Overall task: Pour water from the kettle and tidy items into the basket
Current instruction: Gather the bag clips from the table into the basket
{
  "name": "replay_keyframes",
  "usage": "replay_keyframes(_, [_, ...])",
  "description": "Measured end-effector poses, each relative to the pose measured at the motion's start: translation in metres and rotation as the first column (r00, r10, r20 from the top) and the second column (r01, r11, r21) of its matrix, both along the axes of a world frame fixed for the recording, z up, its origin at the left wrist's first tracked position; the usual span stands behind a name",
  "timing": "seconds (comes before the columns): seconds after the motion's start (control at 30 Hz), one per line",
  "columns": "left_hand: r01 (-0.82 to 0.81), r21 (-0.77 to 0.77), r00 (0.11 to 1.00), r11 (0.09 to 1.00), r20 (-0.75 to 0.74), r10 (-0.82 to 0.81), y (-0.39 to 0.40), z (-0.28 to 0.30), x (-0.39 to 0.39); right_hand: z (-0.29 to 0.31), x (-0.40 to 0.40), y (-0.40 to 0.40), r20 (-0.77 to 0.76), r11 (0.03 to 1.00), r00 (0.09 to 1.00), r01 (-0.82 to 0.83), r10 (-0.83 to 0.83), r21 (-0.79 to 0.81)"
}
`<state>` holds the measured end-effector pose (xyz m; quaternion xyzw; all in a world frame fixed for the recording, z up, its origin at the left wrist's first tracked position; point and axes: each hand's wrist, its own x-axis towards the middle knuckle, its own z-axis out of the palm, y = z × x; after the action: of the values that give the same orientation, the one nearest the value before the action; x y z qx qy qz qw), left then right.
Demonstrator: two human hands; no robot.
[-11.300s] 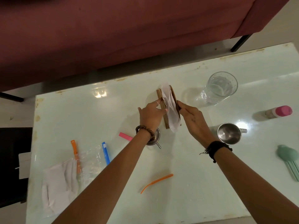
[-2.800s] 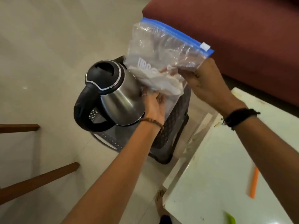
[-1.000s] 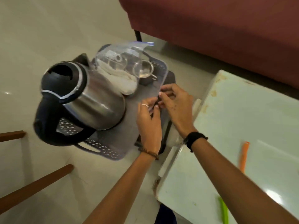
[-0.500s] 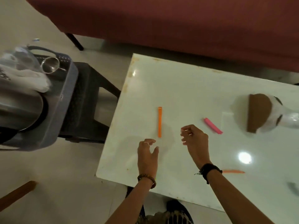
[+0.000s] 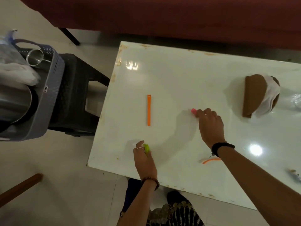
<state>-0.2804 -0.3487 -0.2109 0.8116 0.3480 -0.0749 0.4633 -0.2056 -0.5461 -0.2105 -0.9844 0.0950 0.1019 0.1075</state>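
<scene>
The basket, grey with perforated walls, sits on a dark stool off the left end of the counter, partly cut by the picture's left edge. Its long axis runs from the near left to the far right of the view, with a loop handle at its far end. Inside it stand the steel kettle, of which only the shiny body shows, a clear bag with white cloth lying against the kettle's far side, and a small steel cup in the far corner, mouth up.

On the white glossy counter an orange clip lies flat, its long axis running away from the person, well apart from both hands. The left hand is near the counter's front edge, its fingers closed around a green clip whose tip pokes out toward the far side. The right hand reaches farther across; its fingers pinch a pink clip, of which only the left end shows, low at the counter surface. A thin curved orange strip lies just beside the right wrist, pointing left to right.

Toward the right end, a brown holder with white cloth stands on the counter, well apart from the hands. A blurred small thing sits at the right edge; I cannot tell what it is. A dark red sofa runs along the far side.
</scene>
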Motion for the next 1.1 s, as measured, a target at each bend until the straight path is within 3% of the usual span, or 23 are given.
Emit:
replay_keyframes(0.1, [-0.070,-0.140,0.996,0.988,0.046,0.077,0.002,0.008,0.009,0.012,-0.006,0.021,-0.048,0.984,0.997,0.064,-0.057,0.169])
replay_keyframes(0.23, [-0.207,-0.291,0.960,0.934,0.122,0.251,0.017,0.040,0.045,0.045,0.001,0.086,-0.136,0.719,0.967,0.253,-0.218,0.647])
replay_keyframes(0.33, [-0.224,-0.273,0.899,0.936,0.312,0.306,0.073,0.081,0.085,0.076,0.027,0.165,-0.094,0.517,0.987,0.150,-0.132,0.843])
replay_keyframes(0.43, [-0.166,-0.076,0.840,0.983,0.512,0.181,0.155,0.118,0.118,0.108,0.063,0.258,0.030,0.422,0.999,-0.010,-0.041,0.907])
replay_keyframes(0.5, [-0.145,0.040,0.847,0.989,0.521,0.103,0.212,0.133,0.134,0.128,0.086,0.319,0.091,0.411,0.996,-0.088,0.013,0.907])
replay_keyframes(0.6, [-0.135,0.150,0.909,0.979,0.413,0.062,0.283,0.132,0.155,0.143,0.115,0.385,0.090,0.434,0.990,-0.128,0.107,0.892])
replay_keyframes(0.73, [0.033,0.204,0.989,0.978,0.134,-0.061,0.344,0.111,0.172,0.130,0.137,0.437,0.100,0.648,0.968,-0.228,0.229,0.727])
replay_keyframes(0.8, [0.064,0.186,0.993,0.981,0.086,-0.081,0.360,0.101,0.175,0.119,0.141,0.454,0.073,0.734,0.947,-0.289,0.312,0.614])
replay_keyframes(0.97, [0.046,0.257,0.974,0.965,0.204,-0.101,0.361,0.098,0.175,0.111,0.142,0.463,0.105,0.758,0.928,-0.354,0.357,0.548])
replay_keyframes(1.1, [0.132,0.332,0.920,0.934,0.310,-0.240,0.328,0.103,0.167,0.113,0.136,0.435,0.208,0.672,0.964,-0.264,0.165,0.692])
